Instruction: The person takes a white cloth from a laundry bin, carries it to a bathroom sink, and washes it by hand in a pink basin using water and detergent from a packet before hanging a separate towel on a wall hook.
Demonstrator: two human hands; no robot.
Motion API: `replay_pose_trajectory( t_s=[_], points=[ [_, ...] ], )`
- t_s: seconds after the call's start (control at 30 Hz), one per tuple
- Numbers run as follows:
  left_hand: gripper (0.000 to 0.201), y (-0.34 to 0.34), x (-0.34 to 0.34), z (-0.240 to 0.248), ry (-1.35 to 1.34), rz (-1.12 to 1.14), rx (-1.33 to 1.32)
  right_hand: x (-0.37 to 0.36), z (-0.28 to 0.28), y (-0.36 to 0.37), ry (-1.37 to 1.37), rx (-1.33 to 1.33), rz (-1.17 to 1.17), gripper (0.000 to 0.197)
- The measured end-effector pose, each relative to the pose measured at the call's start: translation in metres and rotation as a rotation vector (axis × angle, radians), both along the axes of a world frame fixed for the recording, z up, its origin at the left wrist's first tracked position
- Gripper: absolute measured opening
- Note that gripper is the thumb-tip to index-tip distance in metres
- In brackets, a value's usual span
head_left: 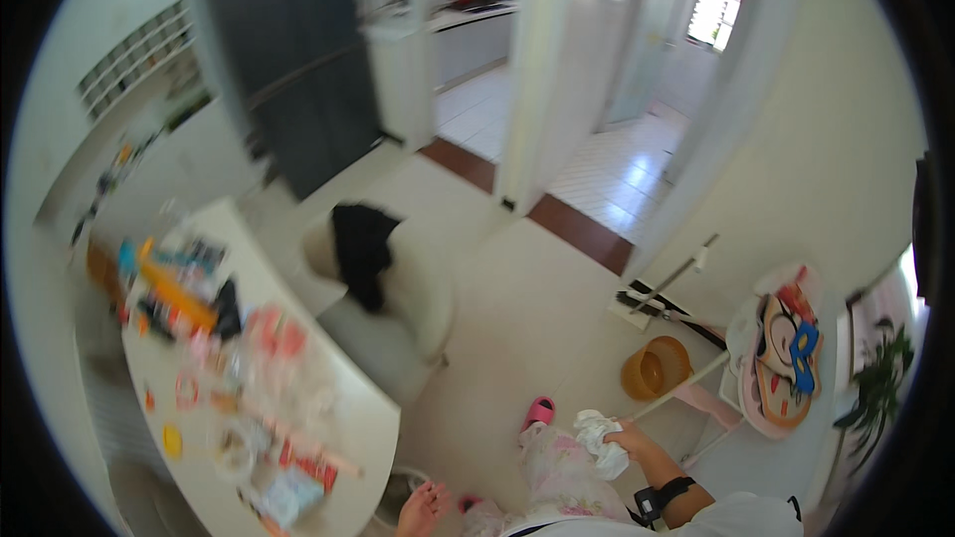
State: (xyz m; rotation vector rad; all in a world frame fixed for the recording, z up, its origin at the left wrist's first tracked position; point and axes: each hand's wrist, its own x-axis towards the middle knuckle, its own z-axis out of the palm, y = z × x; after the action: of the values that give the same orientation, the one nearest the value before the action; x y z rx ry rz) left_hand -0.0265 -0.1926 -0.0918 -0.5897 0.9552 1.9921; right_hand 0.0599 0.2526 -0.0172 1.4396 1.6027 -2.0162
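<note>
My right hand [625,442] is closed around a crumpled white wad [598,436], cloth or paper, which bulges out in front of my legs. Low in the view, my left hand [425,508] is empty, its fingers loosely bent and apart. It is near the rounded end of the white table [370,443], beside a bin-like container [396,489] that the hand partly hides. A blue-and-white packet [290,495] and a red packet [310,464] lie on the table's near end.
Clutter covers the table, including an orange long object [179,293] and clear plastic [288,378]. A chair [423,288] bearing black cloth [364,249] stands beyond it. To the right are a yellow-brown basket [657,368], a child's high chair [761,368] and a plant [880,383]. Doorways open ahead.
</note>
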Motion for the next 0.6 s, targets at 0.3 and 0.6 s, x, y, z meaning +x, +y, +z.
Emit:
replay_pose_trajectory(
  t_s=[0.3,0.6],
  points=[
    [0.056,0.271,-0.251,0.088,0.140,-0.250,0.102,-0.136,0.015,0.159,0.465,-0.158,-0.160,0.038],
    [0.023,0.439,-0.436,0.063,0.380,-0.409,-0.031,-0.373,0.077,0.305,0.776,-0.626,-0.075,0.040]
  ],
)
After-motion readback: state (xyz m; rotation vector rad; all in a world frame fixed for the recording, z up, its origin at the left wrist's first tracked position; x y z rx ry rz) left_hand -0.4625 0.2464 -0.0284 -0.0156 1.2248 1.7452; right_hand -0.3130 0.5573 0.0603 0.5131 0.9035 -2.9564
